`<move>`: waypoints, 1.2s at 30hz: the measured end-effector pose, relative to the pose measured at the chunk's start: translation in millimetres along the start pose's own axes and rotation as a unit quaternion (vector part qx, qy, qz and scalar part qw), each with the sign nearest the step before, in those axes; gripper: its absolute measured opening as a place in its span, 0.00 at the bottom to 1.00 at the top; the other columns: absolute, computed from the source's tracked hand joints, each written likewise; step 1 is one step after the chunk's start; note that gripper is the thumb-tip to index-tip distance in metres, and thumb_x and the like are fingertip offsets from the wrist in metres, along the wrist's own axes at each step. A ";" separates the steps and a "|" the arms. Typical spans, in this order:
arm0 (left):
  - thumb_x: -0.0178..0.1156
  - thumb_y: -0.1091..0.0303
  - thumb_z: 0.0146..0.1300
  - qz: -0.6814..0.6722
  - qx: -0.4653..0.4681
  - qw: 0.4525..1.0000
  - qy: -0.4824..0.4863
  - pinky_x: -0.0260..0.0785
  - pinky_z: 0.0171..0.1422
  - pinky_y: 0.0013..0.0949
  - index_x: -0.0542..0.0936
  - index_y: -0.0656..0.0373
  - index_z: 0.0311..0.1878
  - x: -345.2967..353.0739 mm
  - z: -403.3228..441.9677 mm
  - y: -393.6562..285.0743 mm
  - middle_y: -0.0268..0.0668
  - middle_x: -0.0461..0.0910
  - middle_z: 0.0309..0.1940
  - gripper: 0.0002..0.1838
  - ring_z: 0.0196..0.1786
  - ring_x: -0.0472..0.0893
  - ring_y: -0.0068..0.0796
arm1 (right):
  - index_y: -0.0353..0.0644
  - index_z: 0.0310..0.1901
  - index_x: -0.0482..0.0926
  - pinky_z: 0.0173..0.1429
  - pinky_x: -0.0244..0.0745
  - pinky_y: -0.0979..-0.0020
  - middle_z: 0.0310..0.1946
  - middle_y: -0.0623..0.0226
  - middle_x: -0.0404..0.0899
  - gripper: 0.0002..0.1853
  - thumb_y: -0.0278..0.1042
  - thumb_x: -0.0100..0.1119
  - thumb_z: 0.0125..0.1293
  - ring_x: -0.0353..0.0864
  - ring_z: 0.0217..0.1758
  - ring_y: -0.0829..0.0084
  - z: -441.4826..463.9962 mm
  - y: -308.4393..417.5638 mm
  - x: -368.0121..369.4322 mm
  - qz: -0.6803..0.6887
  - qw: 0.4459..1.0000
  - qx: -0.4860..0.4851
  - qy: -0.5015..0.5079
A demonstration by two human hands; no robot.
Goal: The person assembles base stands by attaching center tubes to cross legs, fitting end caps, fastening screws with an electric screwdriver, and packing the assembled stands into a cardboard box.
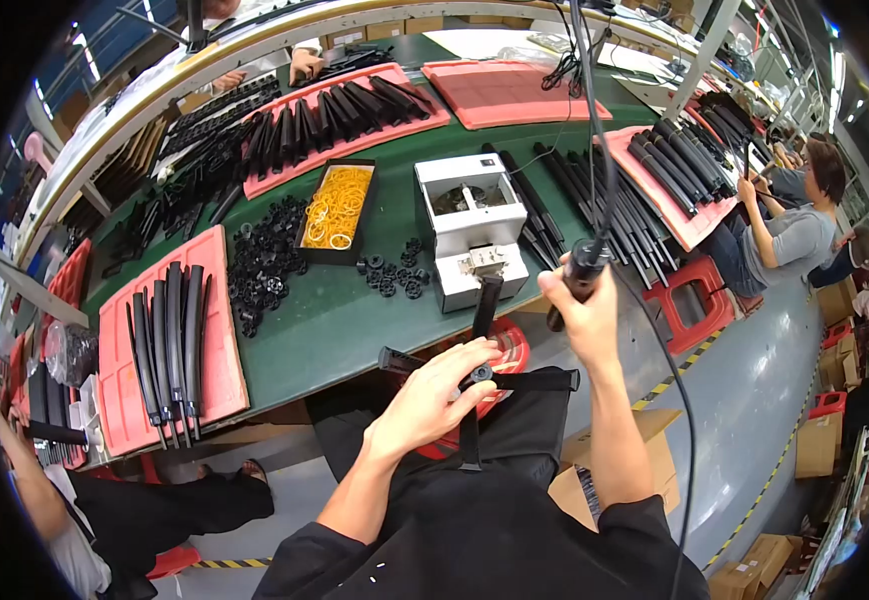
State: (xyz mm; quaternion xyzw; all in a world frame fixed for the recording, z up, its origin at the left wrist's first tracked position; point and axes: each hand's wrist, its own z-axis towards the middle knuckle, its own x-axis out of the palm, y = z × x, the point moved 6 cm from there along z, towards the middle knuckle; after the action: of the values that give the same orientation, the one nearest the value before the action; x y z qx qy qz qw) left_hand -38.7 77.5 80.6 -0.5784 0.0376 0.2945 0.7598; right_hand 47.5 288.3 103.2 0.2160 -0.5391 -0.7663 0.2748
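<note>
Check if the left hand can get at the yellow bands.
Likely yes: their box is open-topped, yellow bands exposed; but the left hand is on the black cross-shaped piece.

Blk tool, grn tabletop, pink tray, blk/yel-striped tape

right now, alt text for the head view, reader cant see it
Left hand rests on a black cross-shaped part while the right hand holds a corded black tool; beyond, a green workbench holds a white machine and a box of yellow rings.
</note>
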 end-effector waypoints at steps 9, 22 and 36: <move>0.68 0.66 0.68 0.087 0.039 0.993 0.065 0.69 0.76 0.42 0.74 0.60 0.70 8.5 -0.1 -15.4 0.45 0.77 0.70 0.29 0.72 0.77 0.47 | 0.34 0.62 0.74 0.43 0.74 0.72 0.35 0.66 0.80 0.25 0.35 0.70 0.69 0.76 0.35 0.73 2.2 -61.3 -2.6 -0.137 0.989 0.031 -0.035; 0.76 0.66 0.58 -0.002 0.022 1.000 0.004 0.69 0.77 0.44 0.78 0.62 0.66 -56.6 -6.4 -61.1 0.45 0.82 0.64 0.32 0.67 0.81 0.47 | 0.36 0.69 0.72 0.61 0.73 0.65 0.60 0.55 0.78 0.36 0.31 0.71 0.58 0.80 0.56 0.62 -112.7 -20.1 15.6 0.012 0.991 -0.013 0.132; 0.36 0.35 0.78 -0.140 0.204 0.825 -0.508 0.67 0.74 0.45 0.70 0.64 0.72 -177.0 -94.9 -62.3 0.52 0.77 0.64 0.41 0.66 0.78 0.42 | 0.32 0.65 0.76 0.60 0.76 0.68 0.53 0.56 0.86 0.34 0.32 0.78 0.58 0.86 0.47 0.63 -180.2 -16.5 77.7 0.064 0.967 0.129 0.212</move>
State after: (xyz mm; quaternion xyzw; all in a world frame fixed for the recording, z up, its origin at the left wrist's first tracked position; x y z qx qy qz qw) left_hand -127.0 -89.4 173.2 -0.1775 -0.3762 0.4232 0.8049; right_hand 98.6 114.4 26.3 0.3721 -0.5758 -0.6077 0.4009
